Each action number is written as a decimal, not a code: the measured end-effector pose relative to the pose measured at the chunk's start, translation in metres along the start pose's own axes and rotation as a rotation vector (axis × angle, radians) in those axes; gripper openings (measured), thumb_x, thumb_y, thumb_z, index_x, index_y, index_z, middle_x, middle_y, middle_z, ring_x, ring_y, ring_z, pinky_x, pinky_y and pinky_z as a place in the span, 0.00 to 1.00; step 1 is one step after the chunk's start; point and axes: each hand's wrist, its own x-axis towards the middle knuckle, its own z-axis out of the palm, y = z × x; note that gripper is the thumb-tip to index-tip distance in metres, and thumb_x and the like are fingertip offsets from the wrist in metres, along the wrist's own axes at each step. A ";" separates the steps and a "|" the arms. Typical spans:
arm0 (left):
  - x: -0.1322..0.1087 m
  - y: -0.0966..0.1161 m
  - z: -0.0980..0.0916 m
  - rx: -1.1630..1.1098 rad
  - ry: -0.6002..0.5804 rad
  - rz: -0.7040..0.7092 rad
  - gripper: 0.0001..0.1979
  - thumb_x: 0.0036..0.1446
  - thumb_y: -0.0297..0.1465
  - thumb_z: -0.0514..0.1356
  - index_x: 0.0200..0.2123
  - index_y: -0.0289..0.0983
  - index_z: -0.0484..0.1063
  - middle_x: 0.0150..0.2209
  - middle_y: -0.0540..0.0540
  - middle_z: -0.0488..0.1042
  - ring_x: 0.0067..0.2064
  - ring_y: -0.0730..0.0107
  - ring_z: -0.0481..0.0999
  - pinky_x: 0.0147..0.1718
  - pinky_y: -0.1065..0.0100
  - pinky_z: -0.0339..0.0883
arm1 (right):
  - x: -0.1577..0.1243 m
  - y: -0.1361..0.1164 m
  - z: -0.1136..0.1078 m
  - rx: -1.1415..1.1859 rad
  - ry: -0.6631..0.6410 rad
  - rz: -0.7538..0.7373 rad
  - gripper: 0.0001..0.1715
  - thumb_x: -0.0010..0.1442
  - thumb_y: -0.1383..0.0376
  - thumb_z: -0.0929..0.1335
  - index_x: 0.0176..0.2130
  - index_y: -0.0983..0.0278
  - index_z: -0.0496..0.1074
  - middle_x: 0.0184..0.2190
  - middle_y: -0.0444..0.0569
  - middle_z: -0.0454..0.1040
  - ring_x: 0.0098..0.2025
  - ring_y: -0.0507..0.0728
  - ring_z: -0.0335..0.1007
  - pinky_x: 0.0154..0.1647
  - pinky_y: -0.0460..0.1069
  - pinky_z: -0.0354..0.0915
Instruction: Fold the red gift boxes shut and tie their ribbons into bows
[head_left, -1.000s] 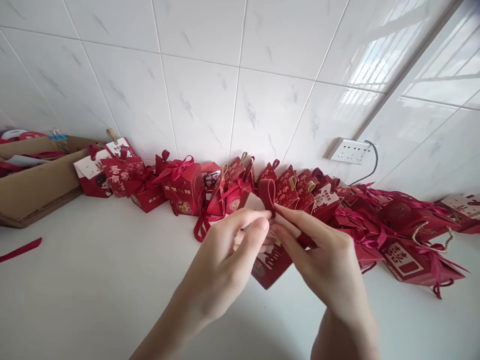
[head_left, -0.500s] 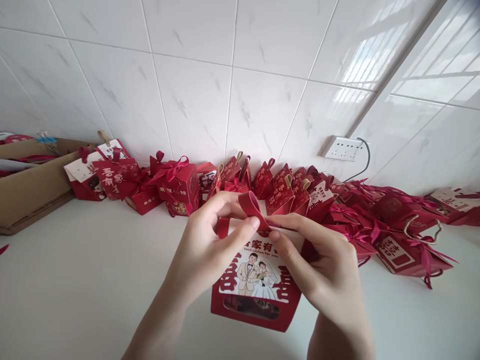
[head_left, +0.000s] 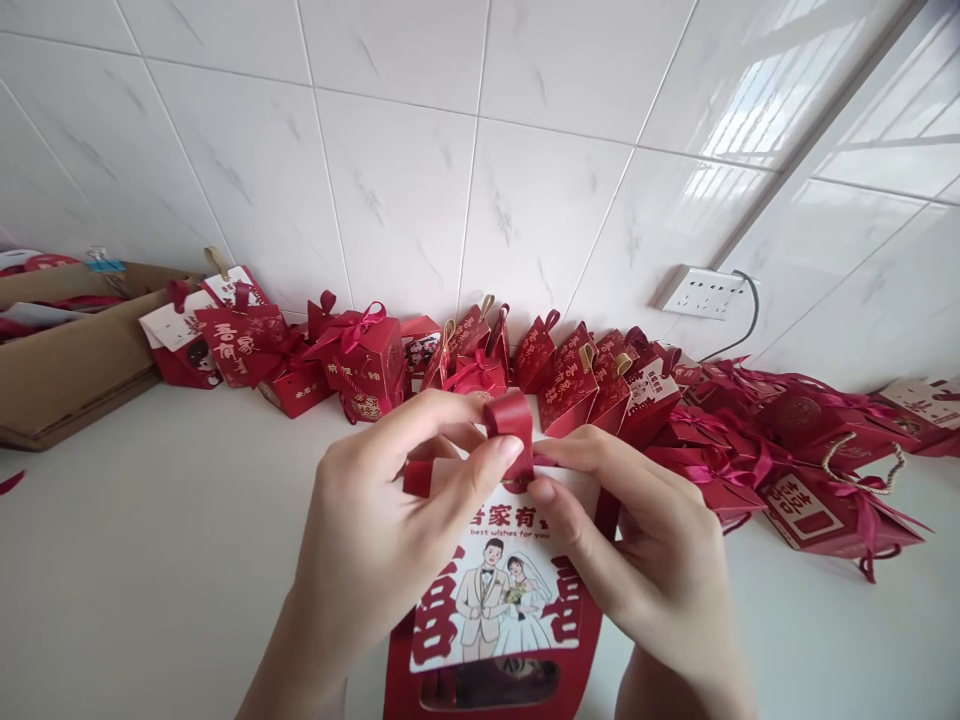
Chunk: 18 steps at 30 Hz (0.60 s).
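A red gift box (head_left: 585, 690) with a white printed front flap (head_left: 502, 590) is held up close to me; the flap shows a cartoon couple and red characters. A dark window sits below the flap. My left hand (head_left: 405, 510) pinches a looped red ribbon (head_left: 511, 425) at the box's top between thumb and fingers. With thumb and forefinger, my right hand (head_left: 630, 540) grips the top edge of the box beside the ribbon's base. The ribbon's lower end and the back of the box are hidden.
Several red gift boxes (head_left: 371, 370) with ribbons line the white tiled wall. At the left stands an open cardboard box (head_left: 75, 380) with a blue binder clip (head_left: 105, 265). A power strip (head_left: 703, 292) with a cable is on the wall. The white table (head_left: 187, 540) lies beneath.
The gift box has come lower and closer, looking larger. My left hand has shifted slightly left and down, and the ribbon loop stands more upright. Both hands keep their hold.
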 end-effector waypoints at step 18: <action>-0.004 -0.001 0.005 -0.018 0.027 0.266 0.13 0.59 0.19 0.61 0.45 0.37 0.74 0.37 0.52 0.75 0.34 0.83 0.72 0.34 0.83 0.70 | -0.001 -0.001 -0.001 0.015 -0.032 -0.055 0.03 0.65 0.71 0.65 0.38 0.65 0.68 0.25 0.41 0.64 0.22 0.46 0.56 0.20 0.43 0.55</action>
